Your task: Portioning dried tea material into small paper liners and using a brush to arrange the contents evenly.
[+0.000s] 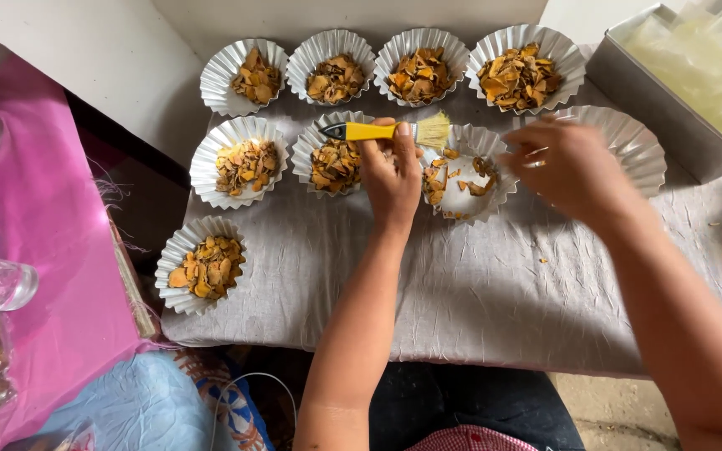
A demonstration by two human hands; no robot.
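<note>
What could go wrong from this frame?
1. The left hand holds the yellow brush over a part-filled foil cup; a sweep may flick orange chips onto the grey cloth.
2. The right hand hovers above the empty cup; these light cups may tip.

Home food-prep corner: fluted foil cups, dried slices, cloth-covered table.

Shiny fluted foil cups on wrinkled matt grey cloth
</note>
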